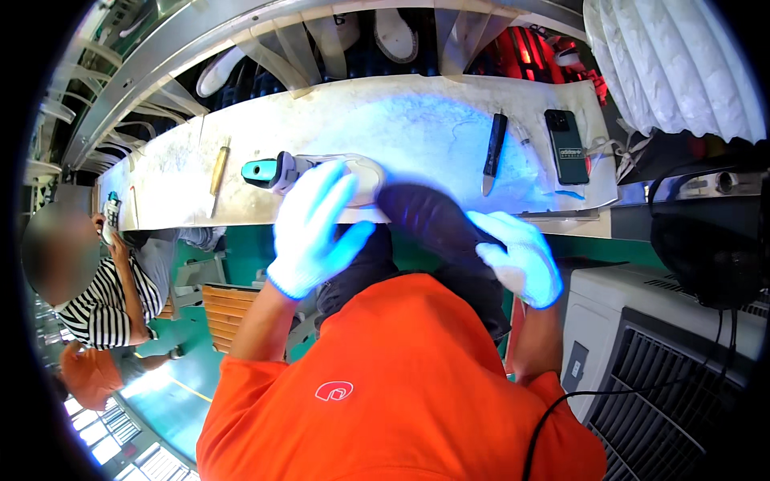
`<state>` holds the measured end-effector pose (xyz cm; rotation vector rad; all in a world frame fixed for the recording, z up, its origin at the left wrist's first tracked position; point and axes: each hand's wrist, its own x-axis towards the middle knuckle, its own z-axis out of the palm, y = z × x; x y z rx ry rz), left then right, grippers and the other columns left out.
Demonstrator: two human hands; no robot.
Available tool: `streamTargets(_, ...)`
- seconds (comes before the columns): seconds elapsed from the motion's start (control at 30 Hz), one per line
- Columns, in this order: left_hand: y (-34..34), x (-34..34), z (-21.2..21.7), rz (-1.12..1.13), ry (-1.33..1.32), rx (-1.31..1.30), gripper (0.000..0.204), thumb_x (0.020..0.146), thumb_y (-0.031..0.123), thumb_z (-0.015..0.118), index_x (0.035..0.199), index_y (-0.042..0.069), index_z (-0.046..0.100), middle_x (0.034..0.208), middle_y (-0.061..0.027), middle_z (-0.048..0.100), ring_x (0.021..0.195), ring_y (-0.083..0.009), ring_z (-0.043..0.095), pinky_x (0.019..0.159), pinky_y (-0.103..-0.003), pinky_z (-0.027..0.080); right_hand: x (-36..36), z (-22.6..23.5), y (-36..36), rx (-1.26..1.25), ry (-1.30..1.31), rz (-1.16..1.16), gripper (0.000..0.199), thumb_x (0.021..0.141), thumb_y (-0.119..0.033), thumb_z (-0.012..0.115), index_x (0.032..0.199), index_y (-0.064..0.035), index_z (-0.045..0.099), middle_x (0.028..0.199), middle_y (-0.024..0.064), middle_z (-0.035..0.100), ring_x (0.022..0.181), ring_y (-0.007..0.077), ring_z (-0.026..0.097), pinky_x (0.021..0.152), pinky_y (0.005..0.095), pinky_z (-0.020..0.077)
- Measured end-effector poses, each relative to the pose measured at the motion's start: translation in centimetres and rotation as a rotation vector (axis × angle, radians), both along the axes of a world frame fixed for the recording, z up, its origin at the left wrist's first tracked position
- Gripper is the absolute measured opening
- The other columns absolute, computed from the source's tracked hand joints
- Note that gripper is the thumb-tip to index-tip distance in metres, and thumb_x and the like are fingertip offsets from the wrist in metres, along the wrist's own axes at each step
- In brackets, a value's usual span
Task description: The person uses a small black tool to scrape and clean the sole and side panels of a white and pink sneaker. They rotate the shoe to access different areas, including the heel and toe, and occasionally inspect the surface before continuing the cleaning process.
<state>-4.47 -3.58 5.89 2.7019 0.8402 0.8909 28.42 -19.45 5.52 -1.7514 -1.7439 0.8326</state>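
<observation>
In a white glove, my right hand (520,255) grips one end of a dark, curved shoe sole (429,216) between thumb and fingers. The sole is tilted above the near edge of the bench, and its other end reaches toward a shoe (367,178). That shoe lies on its side or upright, I cannot tell which; it has a pale toe and a teal patch at the heel end. Also gloved, my left hand (315,228) has its fingers apart over the shoe's near side. Whether those fingers touch the shoe is unclear.
On the pale, blue-lit bench (257,200) lie a wooden-handled tool (218,178), a black-handled knife (494,156) and a dark phone (566,146). Behind it, shoes (396,36) sit under clear strip curtains. A person in stripes (120,297) works at left; a grey machine (642,345) stands right.
</observation>
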Motion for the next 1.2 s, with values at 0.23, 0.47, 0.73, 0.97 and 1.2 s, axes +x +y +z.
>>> streamTargets(0.23, 2.2, 3.8, -1.8, -0.055, 0.367, -0.062, 0.105, 0.062, 0.045, 0.1, 0.149, 0.005, 0.056, 0.142, -0.0208, 0.064, 0.14, -0.0439, 0.057, 0.13, -0.059, 0.033, -1.2, 3.9, 10.2, 0.412, -0.813, 0.45, 0.01, 0.083, -0.01, 0.07, 0.084, -0.0114, 0.081, 0.091, 0.01, 0.066, 0.107, 0.0333, 0.062, 0.121, 0.0597, 0.0391)
streamTargets(0.47, 2.8, 3.6, -3.9, 0.089, 0.421, -0.054, 0.108, 0.061, 0.046, 0.1, 0.15, 0.001, 0.059, 0.137, -0.0199, 0.065, 0.132, -0.041, 0.06, 0.123, -0.057, 0.039, -5.4, -3.7, 16.6, 0.77, -0.599, 0.113, 0.03, 0.092, -0.018, 0.069, 0.119, -0.0063, 0.075, 0.133, 0.0199, 0.069, 0.134, 0.0422, 0.06, 0.117, 0.0599, 0.0445)
streamTargets(0.73, 0.9, 3.1, -3.4, -0.008, 0.513, -0.022, 0.088, 0.069, 0.038, 0.096, 0.145, 0.008, 0.062, 0.128, -0.0158, 0.062, 0.125, -0.0392, 0.061, 0.111, -0.054, 0.046, 9.4, -11.6, 10.1, 0.384, -0.784, -0.519, 0.02, 0.098, -0.018, 0.071, 0.112, -0.007, 0.08, 0.128, 0.0184, 0.073, 0.113, 0.043, 0.067, 0.094, 0.054, 0.0576)
streamTargets(0.97, 1.3, -3.0, -5.2, -0.352, 0.314, 0.224, 0.062, 0.07, 0.012, 0.08, 0.131, 0.009, 0.073, 0.125, -0.015, 0.069, 0.119, -0.0366, 0.069, 0.108, -0.055, 0.052, 8.0, -8.6, 13.4, 0.4, -0.623, -0.634, 0.036, 0.095, -0.028, 0.077, 0.123, -0.006, 0.075, 0.127, 0.0216, 0.069, 0.119, 0.0449, 0.064, 0.099, 0.0555, 0.0556)
streamTargets(1.2, -1.3, -5.1, -7.6, -0.062, 0.24, 0.25, 0.066, 0.07, 0.013, 0.081, 0.134, 0.025, 0.077, 0.141, -0.0153, 0.069, 0.132, -0.0396, 0.067, 0.115, -0.066, 0.046, 8.8, -13.5, 13.7, 0.369, -0.536, -0.408, 0.044, 0.095, -0.017, 0.074, 0.137, -0.0065, 0.071, 0.15, 0.0213, 0.063, 0.134, 0.0448, 0.059, 0.116, 0.0534, 0.0477)
